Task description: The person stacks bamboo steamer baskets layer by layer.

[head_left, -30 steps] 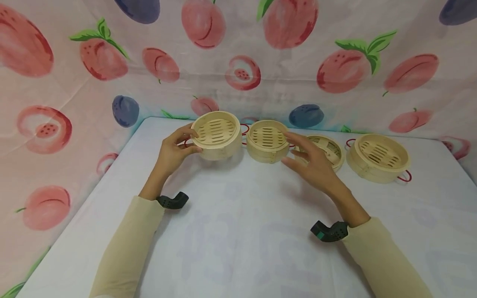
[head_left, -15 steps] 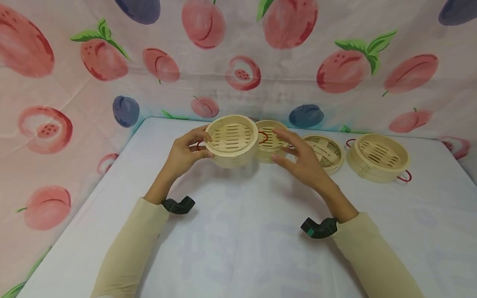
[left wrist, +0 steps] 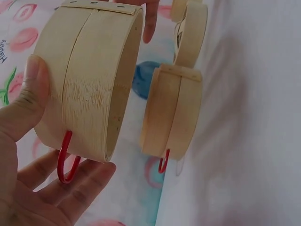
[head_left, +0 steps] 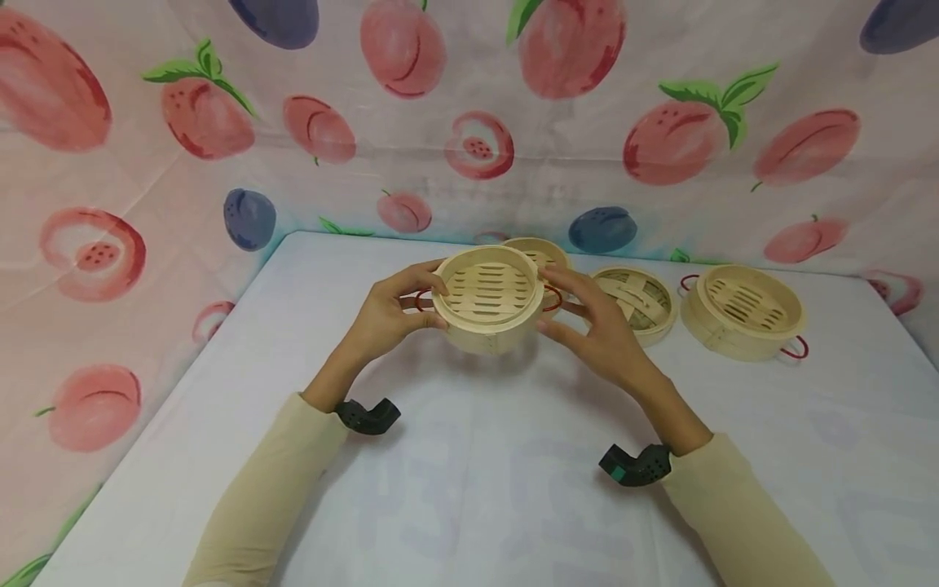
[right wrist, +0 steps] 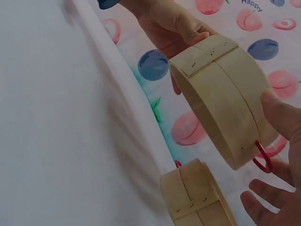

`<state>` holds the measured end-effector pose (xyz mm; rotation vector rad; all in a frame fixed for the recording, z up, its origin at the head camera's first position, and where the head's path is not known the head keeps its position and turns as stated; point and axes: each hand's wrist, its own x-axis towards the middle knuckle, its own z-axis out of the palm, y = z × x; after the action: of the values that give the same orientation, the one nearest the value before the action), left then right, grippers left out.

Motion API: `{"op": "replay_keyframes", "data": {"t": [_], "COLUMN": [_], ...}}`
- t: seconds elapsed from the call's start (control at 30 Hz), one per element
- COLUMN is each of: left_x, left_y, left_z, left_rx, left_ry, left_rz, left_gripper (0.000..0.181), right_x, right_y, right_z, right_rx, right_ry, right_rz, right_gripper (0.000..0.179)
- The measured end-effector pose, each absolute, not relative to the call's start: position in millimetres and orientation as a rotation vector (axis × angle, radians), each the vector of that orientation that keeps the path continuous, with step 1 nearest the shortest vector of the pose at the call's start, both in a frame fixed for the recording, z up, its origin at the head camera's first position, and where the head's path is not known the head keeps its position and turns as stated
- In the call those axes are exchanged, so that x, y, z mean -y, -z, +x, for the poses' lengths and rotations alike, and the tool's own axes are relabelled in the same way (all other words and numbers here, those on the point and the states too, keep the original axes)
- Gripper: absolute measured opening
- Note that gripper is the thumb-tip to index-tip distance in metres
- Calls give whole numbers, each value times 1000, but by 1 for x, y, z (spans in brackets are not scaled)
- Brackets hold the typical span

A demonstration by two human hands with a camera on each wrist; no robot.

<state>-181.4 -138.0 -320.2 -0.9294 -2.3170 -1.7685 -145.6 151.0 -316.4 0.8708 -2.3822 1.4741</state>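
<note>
A round bamboo steamer basket (head_left: 487,293) with a slatted floor and red loop handles is held up above the white table. My left hand (head_left: 396,314) grips its left side, thumb on the outer wall and fingers around the red handle. My right hand (head_left: 605,330) is at its right side, index fingertip at the rim and thumb against the wall. In the right wrist view the other fingers (right wrist: 265,193) spread past the red handle (right wrist: 264,160). A second steamer basket (head_left: 538,248) stands behind, partly hidden by the held one.
Right of the second basket lies a woven bamboo steamer lid (head_left: 634,302) with a strap handle. Farther right stands another steamer basket (head_left: 734,338) with red handles. A fruit-print cloth (head_left: 543,179) hangs along the back of the white table (head_left: 469,465).
My left hand has carried the steamer basket rightward and closer, in front of the second basket. My right hand has shifted slightly, and its fingertips have come to the basket's right side.
</note>
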Motion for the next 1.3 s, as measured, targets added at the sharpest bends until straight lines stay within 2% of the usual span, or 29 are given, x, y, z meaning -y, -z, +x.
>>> {"op": "replay_keyframes", "data": {"t": [0.23, 0.8, 1.0, 1.3], "left_x": [133, 94, 85, 73], "left_y": [342, 323, 344, 372], "left_z": [-190, -148, -146, -150], "left_rx": [2275, 2261, 2216, 2261], "left_ry": [1740, 1715, 1765, 1689], "left_rz": [-1033, -1159, -1202, -1241], "left_gripper": [37, 36, 38, 37], "right_x": [-156, -193, -213, -231], "right_y": [319, 344, 364, 373], "right_z": [-137, -114, -113, -106], "right_rx": [2397, 2426, 2444, 2439], "right_ry": [-1422, -1481, -1519, -1606], "right_rz": [874, 846, 838, 832], "right_gripper": [61, 60, 64, 60]}}
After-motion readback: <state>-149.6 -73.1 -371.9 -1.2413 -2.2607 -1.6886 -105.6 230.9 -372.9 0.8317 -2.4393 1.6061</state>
